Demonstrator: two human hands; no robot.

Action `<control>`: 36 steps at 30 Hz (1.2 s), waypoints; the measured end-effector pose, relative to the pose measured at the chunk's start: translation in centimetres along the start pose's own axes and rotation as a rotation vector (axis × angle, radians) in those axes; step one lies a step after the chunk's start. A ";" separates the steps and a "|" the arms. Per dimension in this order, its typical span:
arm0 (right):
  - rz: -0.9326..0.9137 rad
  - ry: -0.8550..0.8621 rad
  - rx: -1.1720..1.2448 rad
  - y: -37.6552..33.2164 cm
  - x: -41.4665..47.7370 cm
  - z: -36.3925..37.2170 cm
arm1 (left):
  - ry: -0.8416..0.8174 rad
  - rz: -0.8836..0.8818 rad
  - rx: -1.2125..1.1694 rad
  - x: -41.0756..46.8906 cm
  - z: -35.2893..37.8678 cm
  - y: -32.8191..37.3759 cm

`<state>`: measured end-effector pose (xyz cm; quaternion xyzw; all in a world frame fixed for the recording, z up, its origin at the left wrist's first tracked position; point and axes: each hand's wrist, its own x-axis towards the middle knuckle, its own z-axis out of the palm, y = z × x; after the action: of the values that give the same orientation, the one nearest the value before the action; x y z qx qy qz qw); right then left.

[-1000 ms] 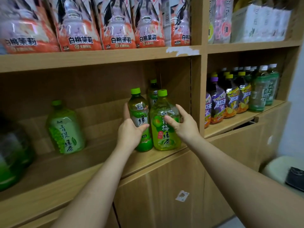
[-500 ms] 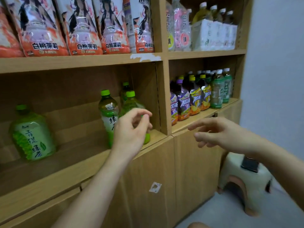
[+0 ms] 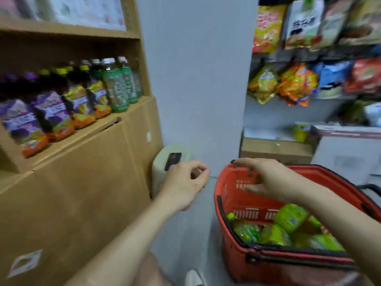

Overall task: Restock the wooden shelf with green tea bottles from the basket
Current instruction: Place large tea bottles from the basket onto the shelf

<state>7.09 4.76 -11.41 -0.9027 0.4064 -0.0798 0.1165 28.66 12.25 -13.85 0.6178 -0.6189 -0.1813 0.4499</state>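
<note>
One red basket [image 3: 288,269], one left hand [image 3: 184,183], one right hand [image 3: 267,179].

red basket [image 3: 231,195] with black trim, green bottles [image 3: 290,218], tan wooden shelf [image 3: 86,162], purple-and-orange labelled drinks [image 3: 51,114]

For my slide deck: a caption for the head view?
Left hand and right hand, both empty, near the red basket of green tea bottles by the wooden shelf.

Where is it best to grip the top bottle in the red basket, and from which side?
Grip the top bottle around its body, coming from above. It lies on its side upon the other bottles, with its rounded flank up and free. The right hand is nearest, open over the basket.
</note>
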 end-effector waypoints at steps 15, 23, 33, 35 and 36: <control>0.903 -0.490 0.210 26.6 -8.4 12.3 | -0.752 -0.060 0.110 6.9 29.0 -2.7; 0.784 -0.830 -0.088 28.5 -5.9 15.7 | -1.014 -0.109 0.479 6.7 35.9 -5.1; 0.849 -0.438 -0.037 29.2 -6.7 15.6 | -1.080 -0.537 0.466 5.4 38.6 -8.9; 0.834 -0.498 -0.078 29.6 -6.4 15.3 | -1.007 -0.643 0.413 5.9 38.3 -9.0; 0.819 -0.570 -0.092 29.8 -6.3 15.0 | -0.993 -0.675 0.399 6.0 38.3 -9.4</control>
<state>-14.80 -7.44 -34.34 -0.6591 0.6826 0.2403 0.2048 5.36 -7.67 -39.45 0.6932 -0.5467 -0.4596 -0.0968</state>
